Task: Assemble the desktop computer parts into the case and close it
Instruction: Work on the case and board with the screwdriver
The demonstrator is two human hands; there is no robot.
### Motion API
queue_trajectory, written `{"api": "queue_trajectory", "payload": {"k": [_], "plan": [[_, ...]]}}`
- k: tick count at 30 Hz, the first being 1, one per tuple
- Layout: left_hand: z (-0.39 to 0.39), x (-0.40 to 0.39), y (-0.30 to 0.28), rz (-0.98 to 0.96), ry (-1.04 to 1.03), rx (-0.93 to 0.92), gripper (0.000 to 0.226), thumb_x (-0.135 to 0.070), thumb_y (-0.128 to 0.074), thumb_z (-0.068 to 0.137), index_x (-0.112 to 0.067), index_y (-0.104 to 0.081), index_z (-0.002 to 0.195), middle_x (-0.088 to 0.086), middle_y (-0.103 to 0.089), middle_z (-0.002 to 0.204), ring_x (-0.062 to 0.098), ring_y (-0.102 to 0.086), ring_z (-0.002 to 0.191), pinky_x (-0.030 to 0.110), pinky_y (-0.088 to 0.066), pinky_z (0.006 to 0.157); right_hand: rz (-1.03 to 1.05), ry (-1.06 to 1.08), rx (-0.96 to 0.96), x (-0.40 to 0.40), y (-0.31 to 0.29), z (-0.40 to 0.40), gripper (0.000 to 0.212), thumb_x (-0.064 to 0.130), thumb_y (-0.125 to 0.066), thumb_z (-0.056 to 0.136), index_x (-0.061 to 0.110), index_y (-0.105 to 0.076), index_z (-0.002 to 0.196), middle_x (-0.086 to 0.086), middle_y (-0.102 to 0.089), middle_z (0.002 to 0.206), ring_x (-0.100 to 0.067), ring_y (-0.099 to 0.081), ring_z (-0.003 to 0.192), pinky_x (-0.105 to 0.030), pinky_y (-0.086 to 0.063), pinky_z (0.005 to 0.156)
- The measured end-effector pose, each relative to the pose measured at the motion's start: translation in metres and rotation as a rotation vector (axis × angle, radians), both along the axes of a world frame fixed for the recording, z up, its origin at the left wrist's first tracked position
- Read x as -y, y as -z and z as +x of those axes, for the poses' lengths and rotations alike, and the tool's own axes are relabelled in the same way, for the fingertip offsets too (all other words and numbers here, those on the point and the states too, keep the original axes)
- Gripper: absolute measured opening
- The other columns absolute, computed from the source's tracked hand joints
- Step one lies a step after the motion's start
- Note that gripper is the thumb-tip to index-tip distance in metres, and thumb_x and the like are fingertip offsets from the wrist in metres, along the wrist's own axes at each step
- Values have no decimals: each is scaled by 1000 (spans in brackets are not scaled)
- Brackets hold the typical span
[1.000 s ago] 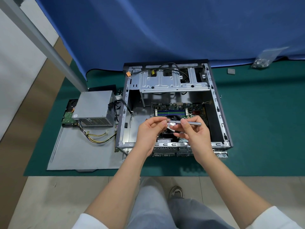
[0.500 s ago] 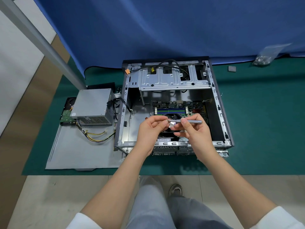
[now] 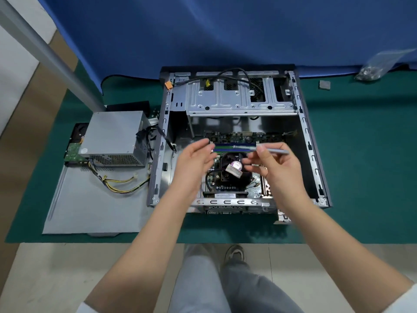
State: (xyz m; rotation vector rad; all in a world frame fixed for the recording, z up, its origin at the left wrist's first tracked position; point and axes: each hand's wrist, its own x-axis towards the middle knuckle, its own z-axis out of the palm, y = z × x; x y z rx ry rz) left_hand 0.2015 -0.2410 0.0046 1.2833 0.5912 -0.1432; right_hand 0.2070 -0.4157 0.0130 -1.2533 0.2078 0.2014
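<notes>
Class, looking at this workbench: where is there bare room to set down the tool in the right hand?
Bare green mat right of the case, and the near half of the side panel below the yellow cables. Crowded: inside the case around the motherboard, and by the power supply.

Left hand [image 3: 195, 158] motion-blurred, fingertips smeared; cannot tell if anything sits between them. Right hand [image 3: 274, 164] covers part of the motherboard [image 3: 228, 180]; small pale item at its lower fingers too blurred to identify. Thin grey tool [image 3: 272, 150] in that hand: tip indistinct. Hard drive [image 3: 74, 150] mostly hidden under the power supply [image 3: 112, 134]. Clear bag [image 3: 381, 64] contents too small to tell. Both sleeves cut off by the bottom edge. Fan label unreadable.
</notes>
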Motion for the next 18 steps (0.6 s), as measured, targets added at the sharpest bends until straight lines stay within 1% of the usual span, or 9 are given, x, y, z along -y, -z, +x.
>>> {"api": "queue_trajectory", "payload": {"k": [1, 3, 4, 6, 8, 10, 13, 16, 18], "plan": [[13, -5, 3, 145, 50, -51, 35, -14, -58, 93, -13, -55, 128, -1, -65, 115, 13, -64, 98, 23, -51, 89, -27, 6, -1, -1, 3, 11, 5, 11, -60, 91, 9, -55, 93, -5, -69, 73, -23, -70, 72, -29, -58, 64], [39, -9, 11, 469, 265, -135, 41, -19, -55, 96, -10, -49, 136, -2, -59, 118, 10, -59, 91, 21, -47, 81, -108, -10, -3, -6, 9, 31, 4, 8, -60, 92, 10, -56, 93, -3, -68, 72, -21, -68, 69, -29, -57, 65], [51, -9, 17, 601, 390, -177, 45, -23, -54, 96, -8, -45, 138, 1, -57, 121, 13, -58, 95, 23, -44, 81, -157, -23, -5, -11, 14, 41, 5, 8, -60, 92, 10, -57, 93, -4, -67, 72, -19, -68, 67, -28, -57, 65], [71, -7, 32, 791, 607, -256, 50, -28, -55, 96, -4, -44, 138, 10, -54, 132, 23, -55, 112, 24, -38, 84, -238, -44, -10, -22, 26, 59, 7, 6, -60, 92, 11, -55, 91, -5, -65, 72, -16, -66, 63, -25, -56, 62], [81, -6, 44, 882, 733, -285, 49, -31, -56, 95, -1, -47, 133, 16, -55, 130, 28, -54, 116, 27, -40, 85, -302, -53, -32, -33, 42, 72, 8, 6, -58, 93, 12, -54, 91, -5, -63, 74, -13, -64, 61, -23, -55, 59], [84, -6, 57, 910, 834, -273, 43, -30, -52, 97, -2, -50, 130, 17, -57, 128, 31, -54, 116, 31, -42, 90, -380, -64, -37, -43, 57, 83, 5, 8, -57, 94, 10, -53, 96, -5, -62, 75, -12, -63, 62, -22, -53, 55], [84, -7, 68, 977, 933, -270, 37, -29, -44, 101, -3, -54, 125, 18, -59, 123, 32, -56, 111, 31, -43, 87, -534, -113, 19, -58, 75, 98, 6, 12, -55, 95, 15, -52, 91, -5, -64, 77, -16, -64, 65, -26, -51, 55], [84, -7, 72, 1099, 1015, -258, 30, -16, -40, 101, 0, -56, 120, 16, -61, 117, 30, -58, 101, 34, -45, 84, -774, -214, 110, -71, 88, 112, 19, 19, -55, 95, 23, -47, 79, -8, -67, 84, -23, -67, 80, -40, -54, 72], [84, -7, 73, 1152, 1056, -252, 22, -8, -40, 99, 2, -56, 110, 14, -60, 103, 30, -58, 93, 32, -44, 75, -867, -227, 172, -78, 94, 117, 13, 18, -54, 95, 18, -50, 82, -11, -69, 92, -28, -66, 88, -41, -51, 81]]}}
